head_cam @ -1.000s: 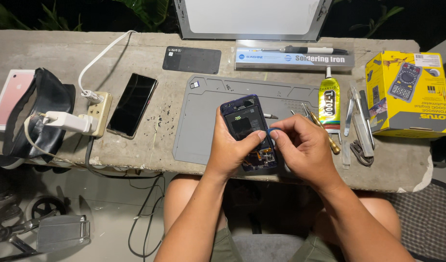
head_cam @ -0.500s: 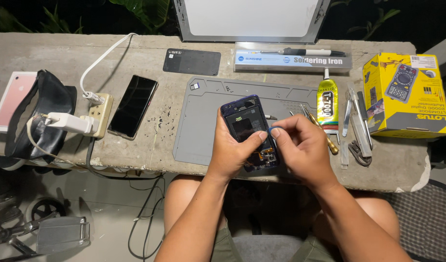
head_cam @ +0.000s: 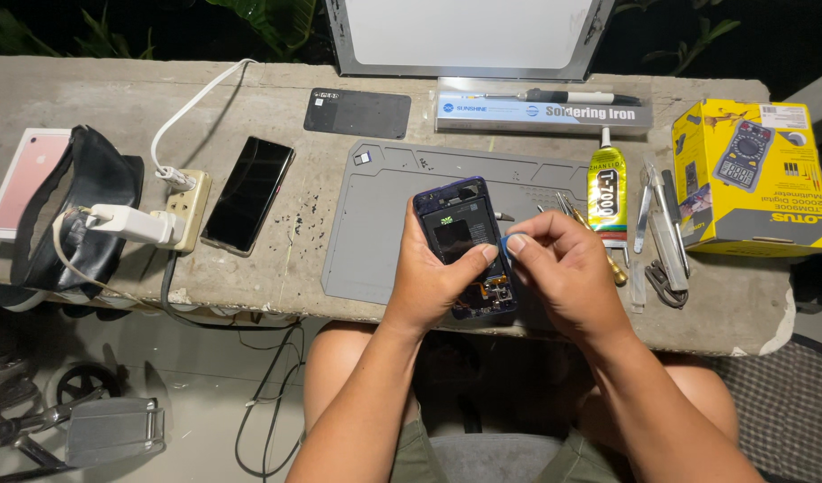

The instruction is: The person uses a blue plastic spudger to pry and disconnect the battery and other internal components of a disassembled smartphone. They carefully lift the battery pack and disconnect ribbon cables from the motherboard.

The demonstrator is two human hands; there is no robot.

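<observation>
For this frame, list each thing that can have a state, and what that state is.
opened phone: back cover off, insides exposed, held up over the grey mat
left hand: gripping the phone
right hand: pinching a small blue pick at the phone's edge
black phone: screen dark, lying flat
white charger: plugged into the power strip
glue tube: capped, lying flat

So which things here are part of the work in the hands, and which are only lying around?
In use:
- opened phone, held by the left hand
- small blue pick, pinched by the right hand
- grey work mat underneath

Lying about:
- black phone
- glue tube
- yellow box
- tweezers
- power strip
</observation>
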